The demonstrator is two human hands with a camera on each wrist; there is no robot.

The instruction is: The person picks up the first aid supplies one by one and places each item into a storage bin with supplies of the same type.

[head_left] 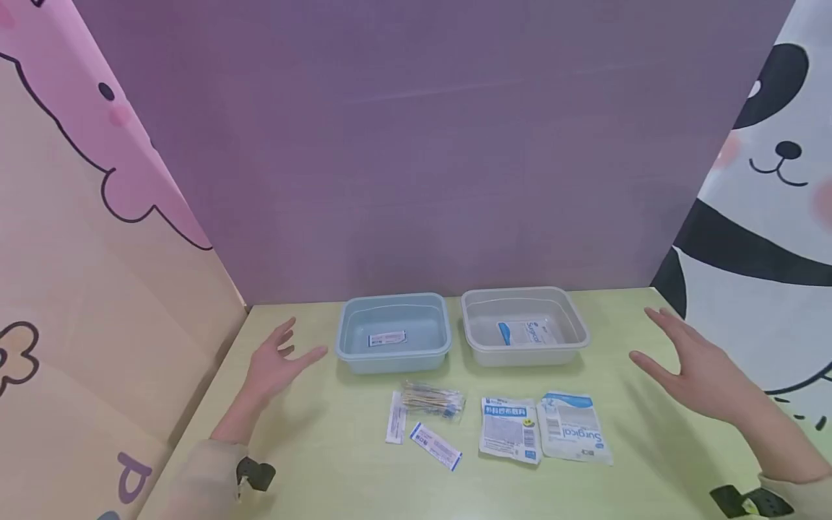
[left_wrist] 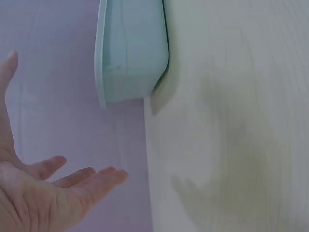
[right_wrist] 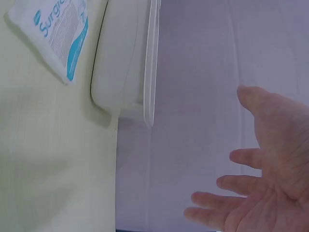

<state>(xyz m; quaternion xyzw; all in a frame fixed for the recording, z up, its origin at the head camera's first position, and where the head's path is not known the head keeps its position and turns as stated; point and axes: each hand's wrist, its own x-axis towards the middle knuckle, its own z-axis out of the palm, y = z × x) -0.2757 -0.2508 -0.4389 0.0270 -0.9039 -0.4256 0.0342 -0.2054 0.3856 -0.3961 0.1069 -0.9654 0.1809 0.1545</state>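
My left hand hovers over the table left of a blue plastic basin, fingers spread and nothing held. On the other side, my right hand is raised with fingers apart, to the right of a whitish basin. One small white-and-blue packet lies inside the blue basin. Inside the whitish one is a packet marked "Surgical". In front of the basins lie a bag of cotton swabs, two slim packets and two larger flat packets, one with a blue header and one marked "Surgical".
The pale yellow-green table meets a purple backdrop just behind the basins. A side panel with pink cartoon art stands at left, and a panda-print panel at right. Dark bands sit on both wrists.
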